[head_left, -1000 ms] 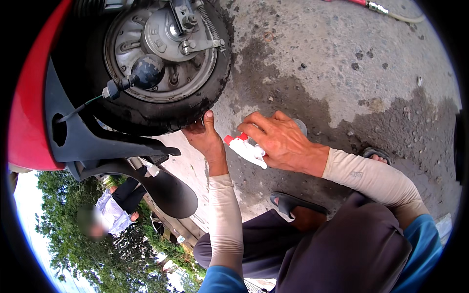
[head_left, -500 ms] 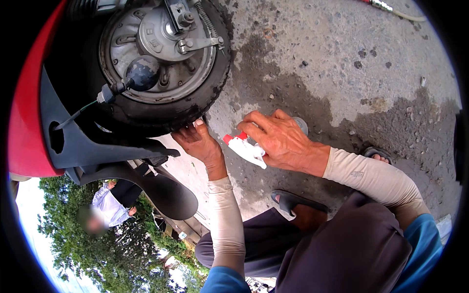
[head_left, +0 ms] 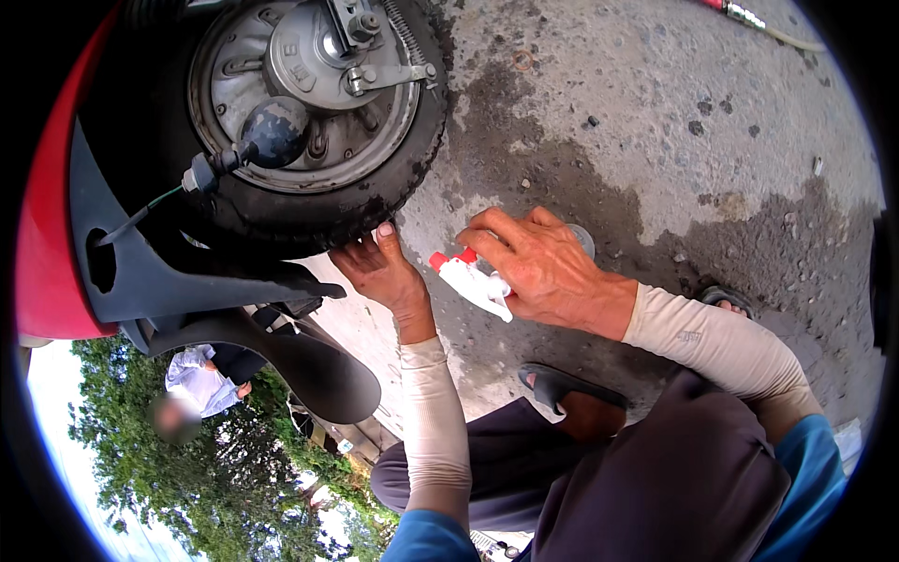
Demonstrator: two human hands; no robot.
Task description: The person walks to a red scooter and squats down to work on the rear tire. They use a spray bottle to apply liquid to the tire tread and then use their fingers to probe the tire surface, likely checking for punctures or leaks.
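My right hand (head_left: pixel 551 276) is wrapped round a spray bottle with a white and red trigger head (head_left: pixel 473 287). Its nozzle end faces the tyre, and part of the clear bottle body (head_left: pixel 582 242) shows past my knuckles. My left hand (head_left: pixel 386 277) lies palm up against the lower edge of a black tyre (head_left: pixel 309 223), thumb raised and fingers partly hidden beneath the tread. The tyre sits on a metal wheel hub (head_left: pixel 328 70) with a brake arm and spring. In front of the wheel hangs a scuffed dark turn-signal lamp (head_left: pixel 274 133) on a thin wire.
Red bodywork (head_left: pixel 56 206) and a grey plastic fender piece (head_left: pixel 150 272) border the wheel on the left. Wet patches darken the concrete ground (head_left: pixel 599 178). A hose (head_left: pixel 768 26) lies at the far right. Another person (head_left: pixel 201 379) is in the background by trees.
Both hands stay almost in place; my left thumb has shifted slightly up along the tyre. The background person appears a little farther left as the view moves slightly.
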